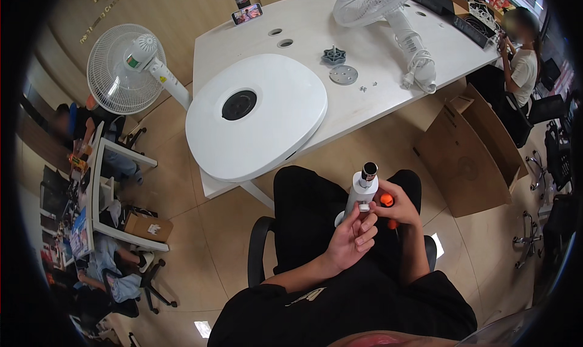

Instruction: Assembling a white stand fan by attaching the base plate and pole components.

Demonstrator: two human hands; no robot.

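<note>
I sit on a chair with both hands raised over my lap. My left hand (354, 236) wraps around the lower part of a white fan pole (362, 192) with a black tip, held nearly upright. My right hand (395, 206) grips an orange-handled screwdriver (387, 200) pressed against the side of the pole. Ahead on the white table (316, 31) lies the round white fan base (256, 115) with a dark central hole, overhanging the table's near edge.
A fan head with its stem (388, 13), a dark knob (334, 55), a grey disc (344, 75) and small screws lie on the table. An assembled fan (124, 68) leans at the left. A cardboard box (470, 159) stands right. A person (522, 61) sits far right.
</note>
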